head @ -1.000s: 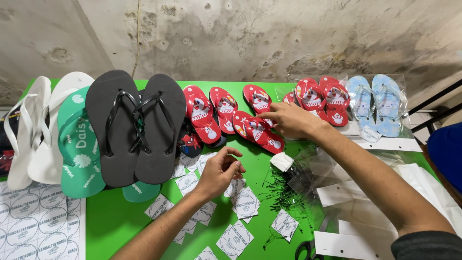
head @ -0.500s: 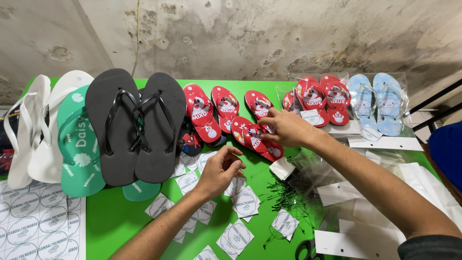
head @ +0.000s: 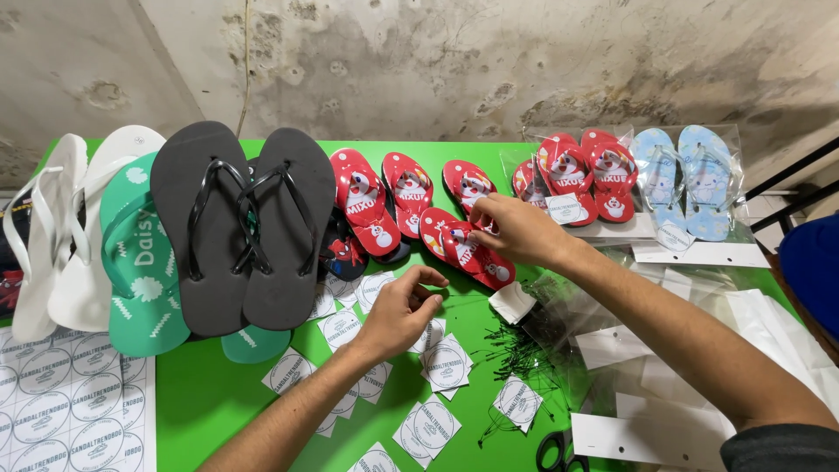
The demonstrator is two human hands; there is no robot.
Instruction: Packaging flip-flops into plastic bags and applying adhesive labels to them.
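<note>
While right hand (head: 516, 229) touches, small red sandal (head: 468, 249), cartoon-printed

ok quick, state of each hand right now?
Left hand: fingers curled, pinched together above the round paper labels; whether it holds anything cannot be told.
Right hand: fingers closed on a small red sandal.

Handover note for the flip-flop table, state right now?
Right hand: fingers closed on a small red flip-flop pair lying on the green table.
Left hand: pinched fingers, hovering over the round-print paper tags; whether it holds anything cannot be told.
Done: one red pair and one blue pair sit bagged in clear plastic at the far right.
Left: several loose red flip-flops unbagged.
Nearby: black plastic ties, scissors, white header cards. Large black pair lies left.
</note>
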